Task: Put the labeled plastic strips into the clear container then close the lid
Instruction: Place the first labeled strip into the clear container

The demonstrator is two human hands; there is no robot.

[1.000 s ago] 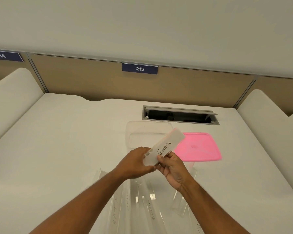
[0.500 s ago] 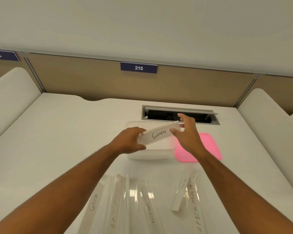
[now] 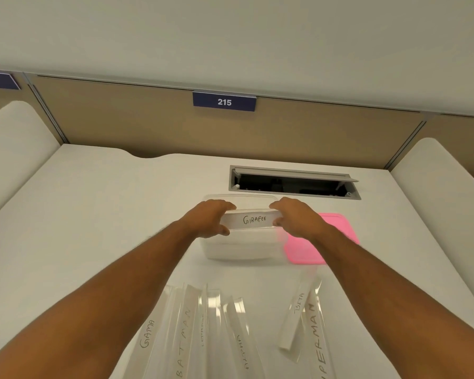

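Since it is thin, clear plastic with a handwritten tag, the strip marked GIRAFEE (image 3: 253, 220) is probably very light, fairly stiff along its length but springy, and slick enough to slide out of a loose pinch; taking it by its two short ends, as is done here, looks the surest hold and leaves the written face uncovered. The left hand (image 3: 208, 221) curls its fingers and thumb around the strip's left end, and the right hand (image 3: 294, 218) grasps the right end in the same way. Held so, the strip sits just above the open mouth of the clear container (image 3: 238, 248), within its outline, with its long axis running left to right across the view, roughly parallel to the container's near wall, and the lettering facing up toward the camera. Whether it already touches the rim cannot be told. Its length seems close to the container's inner width, so it may need a slight tilt or bow to drop in. Just beside the container on its right lies the pink lid (image 3: 337, 225), flat on the white desk (image 3: 107, 214), while the other labeled strips (image 3: 192, 326) lie nearer the person, mostly pointing away from them
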